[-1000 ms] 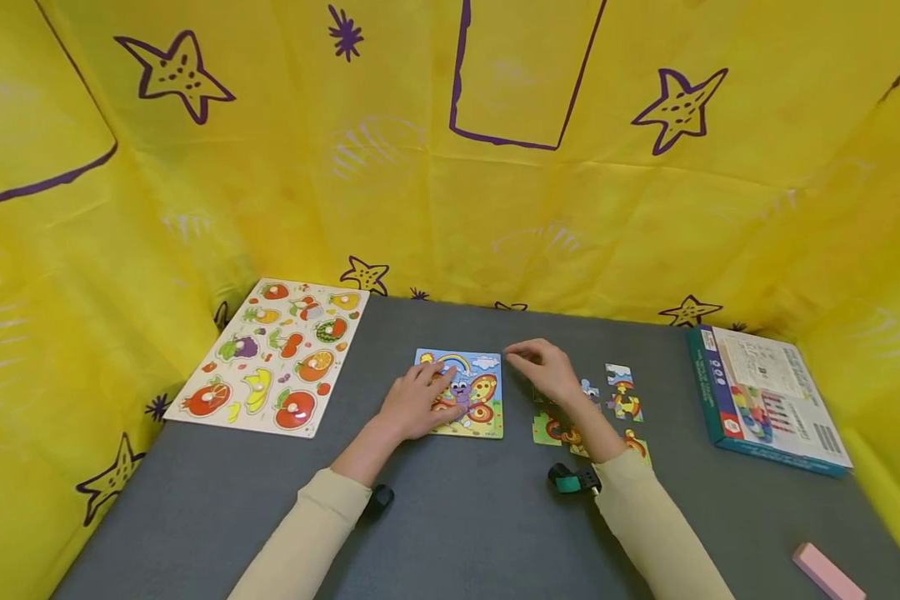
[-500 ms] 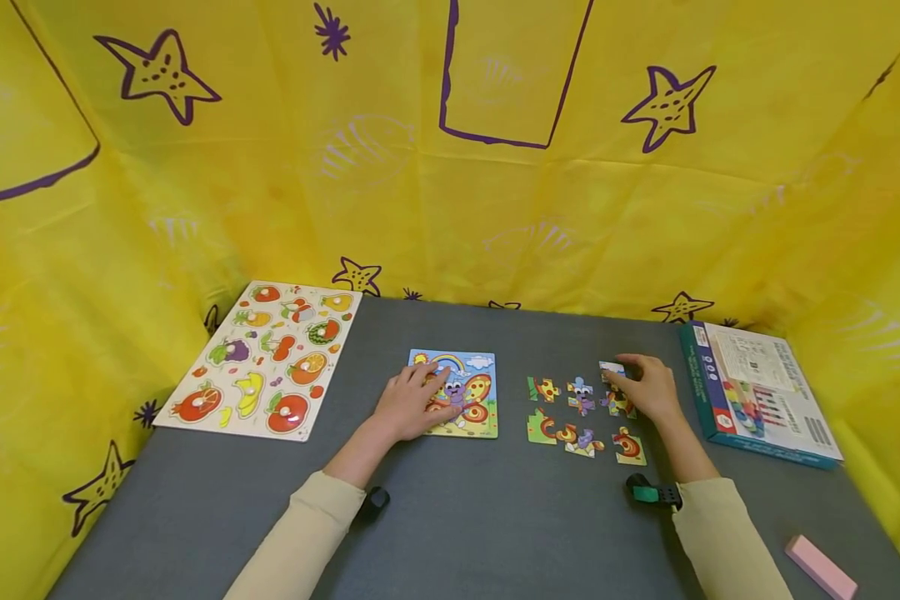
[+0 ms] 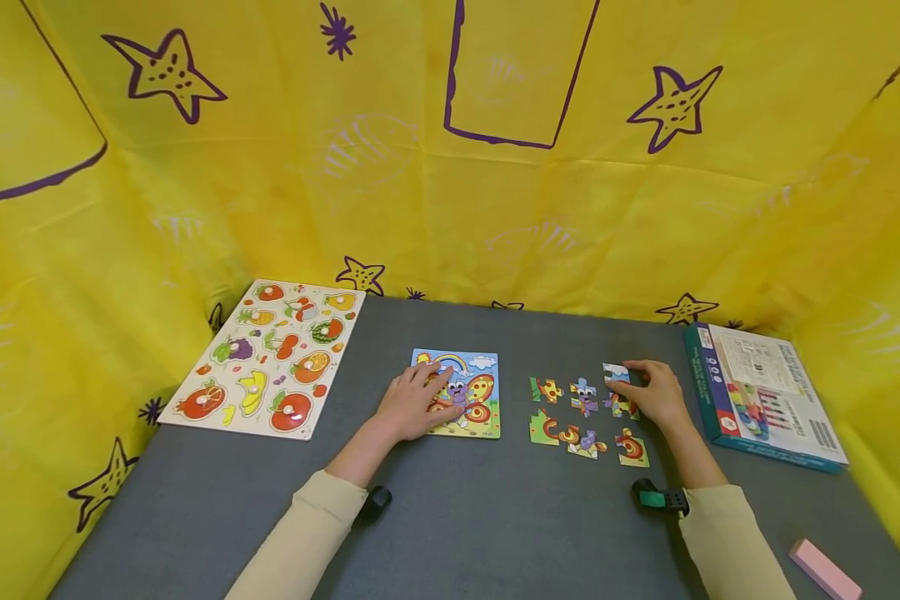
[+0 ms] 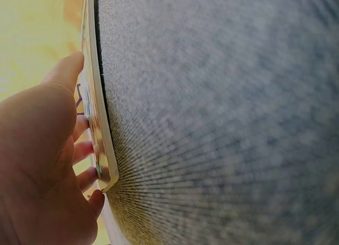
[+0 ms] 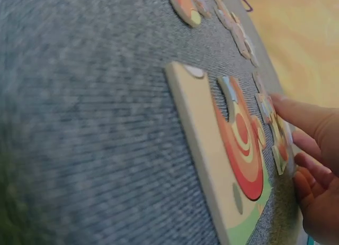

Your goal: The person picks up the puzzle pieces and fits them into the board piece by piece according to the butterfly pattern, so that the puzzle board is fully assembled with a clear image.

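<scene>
My left hand (image 3: 411, 404) rests with fingers spread on a square butterfly puzzle (image 3: 480, 427) in the middle of the table. From the left wrist view, the fingers lie along the face of its board (image 4: 100, 107). Farther right, my right hand (image 3: 654, 392) has its thumb and index finger at the edges of a blue-and-white sky puzzle piece (image 3: 613, 372), pinching it at the table surface. Below that is a yellow-red wing piece (image 3: 622, 407), partly hidden by the hand. Nearer the right wrist camera lies a piece with red and orange rings (image 5: 243, 144).
Several loose puzzle pieces (image 3: 582, 397) lie between the hands. A fruit peg board (image 3: 270, 358) stands at the left. On the right are a boxed set (image 3: 776, 396) and a pink block (image 3: 825, 568). Yellow cloth (image 3: 390, 208) hangs behind the table.
My right hand has moved right, from beside the butterfly puzzle's upper right corner to the sky piece, uncovering other loose pieces. My left hand has stayed on the puzzle.
</scene>
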### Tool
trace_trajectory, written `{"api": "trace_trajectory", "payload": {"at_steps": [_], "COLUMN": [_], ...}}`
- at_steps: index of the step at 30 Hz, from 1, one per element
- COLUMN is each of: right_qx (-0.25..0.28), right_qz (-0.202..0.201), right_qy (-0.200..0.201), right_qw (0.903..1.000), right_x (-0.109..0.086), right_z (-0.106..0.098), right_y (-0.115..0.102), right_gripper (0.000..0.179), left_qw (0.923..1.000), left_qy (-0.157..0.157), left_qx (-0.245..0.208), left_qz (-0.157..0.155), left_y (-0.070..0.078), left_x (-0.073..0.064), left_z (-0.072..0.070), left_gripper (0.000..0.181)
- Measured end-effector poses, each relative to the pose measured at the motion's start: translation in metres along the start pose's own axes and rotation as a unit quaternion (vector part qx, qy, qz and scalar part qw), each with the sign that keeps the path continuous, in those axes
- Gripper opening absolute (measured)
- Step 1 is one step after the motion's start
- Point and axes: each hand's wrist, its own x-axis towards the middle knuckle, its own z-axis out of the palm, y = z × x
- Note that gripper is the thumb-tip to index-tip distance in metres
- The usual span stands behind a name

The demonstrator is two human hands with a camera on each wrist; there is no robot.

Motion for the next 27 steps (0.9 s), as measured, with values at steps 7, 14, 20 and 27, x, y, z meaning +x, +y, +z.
{"api": "trace_trajectory", "payload": {"at_steps": [7,14,20,27], "right_qx": [0.022,0.107,0.221,0.296], "right_qz": [0.013,0.067,0.062,0.031], "right_qy": [0.080,0.140,0.083,0.017], "right_qw": [0.9964,0.9820,0.9698,0.9545], "right_x": [0.001,0.004,0.006,0.009], "right_z": [0.006,0.021,0.045,0.077], "right_y": [-0.006,-0.033,-0.064,-0.099], "right_gripper": [0.050,0.042,0.042,0.037], "left_qw": [0.9999,0.9997,0.9996,0.9995], "left_qy": [-0.002,-0.002,-0.016,-0.022], "left_qx": [0.012,0.023,0.024,0.019], "left_qz": [0.003,0.006,0.000,-0.015], "left_y": [0.001,-0.001,0.000,0.004], "left_x": [-0.001,0.001,0.001,0.002], "left_z": [0.000,0.004,0.005,0.003], "left_gripper": [0.073,0.071,0.072,0.071]}}
